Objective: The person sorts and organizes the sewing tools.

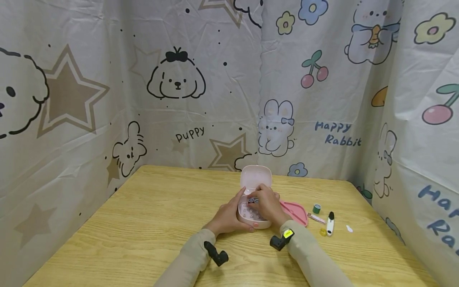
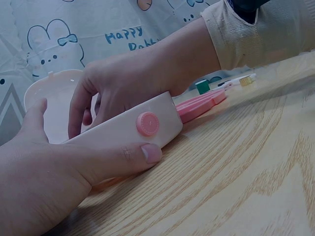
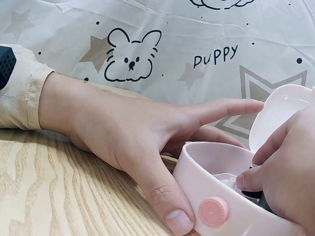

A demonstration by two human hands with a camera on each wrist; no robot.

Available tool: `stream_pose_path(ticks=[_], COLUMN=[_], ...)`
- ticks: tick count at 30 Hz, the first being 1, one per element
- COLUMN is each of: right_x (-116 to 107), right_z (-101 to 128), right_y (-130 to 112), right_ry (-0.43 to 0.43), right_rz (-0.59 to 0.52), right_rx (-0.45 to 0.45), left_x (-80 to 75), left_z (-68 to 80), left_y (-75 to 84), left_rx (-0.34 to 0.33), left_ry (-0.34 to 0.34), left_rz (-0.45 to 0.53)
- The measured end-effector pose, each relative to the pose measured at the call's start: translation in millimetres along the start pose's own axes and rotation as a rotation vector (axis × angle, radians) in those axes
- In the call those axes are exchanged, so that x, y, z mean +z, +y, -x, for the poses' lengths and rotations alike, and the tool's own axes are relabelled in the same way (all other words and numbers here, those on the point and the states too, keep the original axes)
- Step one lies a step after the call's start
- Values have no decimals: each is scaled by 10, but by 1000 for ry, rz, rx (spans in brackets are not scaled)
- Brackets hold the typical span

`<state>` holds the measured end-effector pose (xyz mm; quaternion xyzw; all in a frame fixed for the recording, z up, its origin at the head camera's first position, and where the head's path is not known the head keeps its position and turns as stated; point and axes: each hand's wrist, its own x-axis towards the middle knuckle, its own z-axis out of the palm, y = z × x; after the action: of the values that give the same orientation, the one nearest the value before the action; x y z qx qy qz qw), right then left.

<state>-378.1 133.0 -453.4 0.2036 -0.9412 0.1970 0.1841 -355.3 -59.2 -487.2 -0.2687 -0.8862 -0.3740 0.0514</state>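
Note:
A pale pink box with a rounded lid stands on the table, its lid raised at the back. My left hand grips the box's left side, thumb along the front wall near a round pink button. My right hand reaches inside from the right. Its thumb and fingers pinch a small dark piece, mostly hidden by the hand, which looks like a thread spool. Short pegs cover the box's floor.
Right of the box lies a pink tray. Beyond it are a green thread spool, a slim pink-and-white tool, a white tool with a black end, a yellow spool and a small white piece. Printed curtains surround the table.

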Motion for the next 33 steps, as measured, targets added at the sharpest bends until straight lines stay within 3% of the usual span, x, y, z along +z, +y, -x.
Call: stream_pose_path(ticks=[15, 33], right_x=[-43, -45], right_z=[-13, -19], right_y=[-16, -3], right_ry=[-40, -15], right_rz=[31, 52], right_rx=[-39, -35], left_x=[14, 18], left_z=[-1, 2], left_y=[-16, 3], left_rx=[-9, -15], left_ry=[-6, -8], left_rz=[-1, -2])
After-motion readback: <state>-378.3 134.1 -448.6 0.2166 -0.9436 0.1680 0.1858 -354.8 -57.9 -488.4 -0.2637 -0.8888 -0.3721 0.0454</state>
